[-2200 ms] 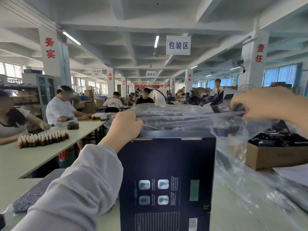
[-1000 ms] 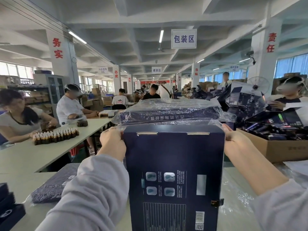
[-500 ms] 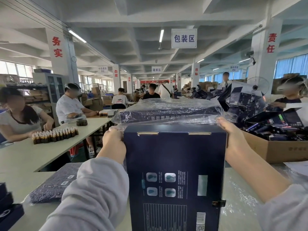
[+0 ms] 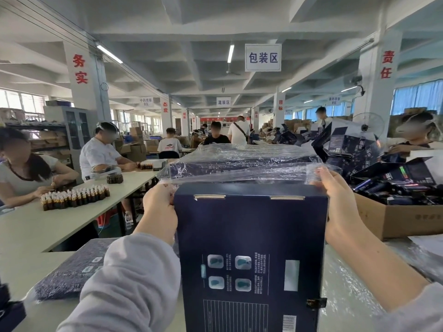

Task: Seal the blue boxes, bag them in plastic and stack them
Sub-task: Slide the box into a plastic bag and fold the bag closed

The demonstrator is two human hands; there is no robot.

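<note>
Left grip (image 4: 159, 208): fingers curled, pinching the edge of the plastic bag (image 4: 239, 174) at the upper left corner of the blue box (image 4: 251, 236). Right grip (image 4: 335, 202): thumb and fingers pinching the same film at the upper right corner. Blue box: upright on the counter (image 4: 21, 271), centre, between both grips, film stretched along its top edge. Cardboard carton (image 4: 395, 220): right, on the counter.

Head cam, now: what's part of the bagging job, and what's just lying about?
Job: blue box; plastic bag at its top edge; left hand and right hand pinching the bag; bagged boxes behind.
Lying about: small bottles on the far table; grey cabinet; standing fan.
</note>
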